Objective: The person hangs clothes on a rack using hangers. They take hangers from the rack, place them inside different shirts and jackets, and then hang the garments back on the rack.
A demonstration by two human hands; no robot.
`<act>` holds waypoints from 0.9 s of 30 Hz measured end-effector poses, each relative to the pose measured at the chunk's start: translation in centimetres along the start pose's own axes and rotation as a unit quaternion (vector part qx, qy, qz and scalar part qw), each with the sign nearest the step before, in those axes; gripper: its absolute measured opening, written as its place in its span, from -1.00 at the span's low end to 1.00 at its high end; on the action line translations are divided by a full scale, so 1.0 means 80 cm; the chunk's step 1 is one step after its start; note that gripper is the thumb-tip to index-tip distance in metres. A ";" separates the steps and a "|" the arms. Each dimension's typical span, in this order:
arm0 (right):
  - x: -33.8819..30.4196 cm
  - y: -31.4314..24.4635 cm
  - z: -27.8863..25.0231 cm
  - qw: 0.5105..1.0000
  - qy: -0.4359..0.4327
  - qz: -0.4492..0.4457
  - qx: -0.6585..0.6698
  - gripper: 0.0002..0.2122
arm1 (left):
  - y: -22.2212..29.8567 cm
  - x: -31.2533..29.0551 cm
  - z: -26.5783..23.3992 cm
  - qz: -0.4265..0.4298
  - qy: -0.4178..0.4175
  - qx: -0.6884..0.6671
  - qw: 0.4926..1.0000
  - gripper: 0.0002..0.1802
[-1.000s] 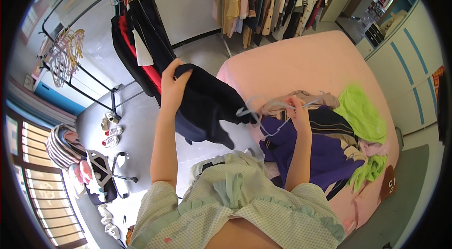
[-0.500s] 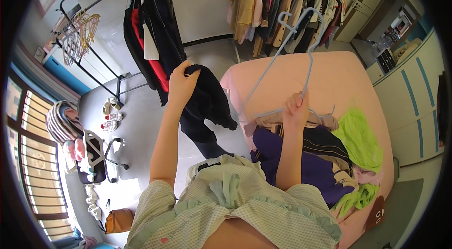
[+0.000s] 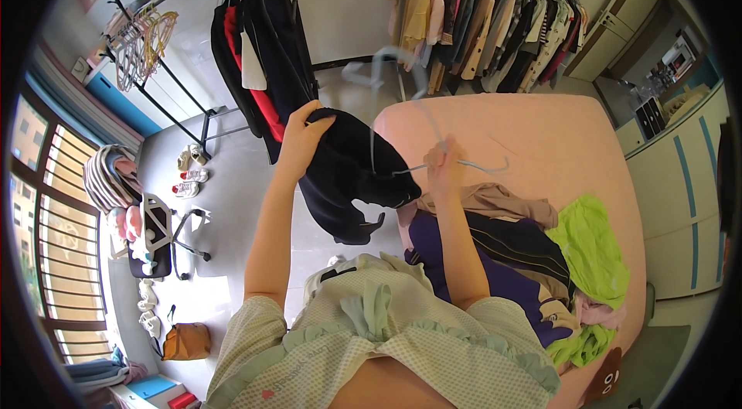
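My left hand (image 3: 303, 144) is closed on the upper edge of a black garment (image 3: 352, 152), which hangs down and spreads to the right; its exact kind is unclear. In my right hand (image 3: 444, 165), the fingers are wrapped round a pale blue clothes hanger (image 3: 410, 170). The hanger's upper part is smeared by motion. Its left end overlaps the black garment in view; whether they touch I cannot tell. Below my right hand, a purple garment (image 3: 440, 237), a dark striped garment (image 3: 510, 243) and a beige one (image 3: 502, 204) lie heaped on the pink-covered bed (image 3: 510, 131).
Bright green cloth (image 3: 591, 250) lies at the bed's right side. A black rack (image 3: 205, 127) with dark clothes and bare hangers (image 3: 143, 46) stands at far left. Behind the bed is a full clothes rail (image 3: 495, 18). A chair (image 3: 158, 231), shoes (image 3: 189, 177) and a brown bag (image 3: 185, 341) are at left.
My right hand has moved left and the hanger has swung over toward the black garment. The garment's hanging end has drawn up and spread to the right. My left hand keeps its hold.
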State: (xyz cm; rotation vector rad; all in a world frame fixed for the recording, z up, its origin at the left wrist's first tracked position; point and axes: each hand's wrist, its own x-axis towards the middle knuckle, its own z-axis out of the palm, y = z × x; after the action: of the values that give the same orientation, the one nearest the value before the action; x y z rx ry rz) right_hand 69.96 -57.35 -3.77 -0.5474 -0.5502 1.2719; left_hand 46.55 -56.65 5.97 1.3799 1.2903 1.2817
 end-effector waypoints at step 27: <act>0.024 -0.113 0.030 0.766 -0.332 0.059 -0.546 -0.61 | 0.001 -0.050 0.020 0.151 0.108 0.225 0.957 -0.89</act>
State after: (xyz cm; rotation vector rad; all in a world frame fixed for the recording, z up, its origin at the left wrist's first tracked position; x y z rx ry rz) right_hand 75.37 -57.18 4.10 -1.0971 -1.9482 1.1444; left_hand 48.34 -60.55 5.33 1.8517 1.6408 1.4282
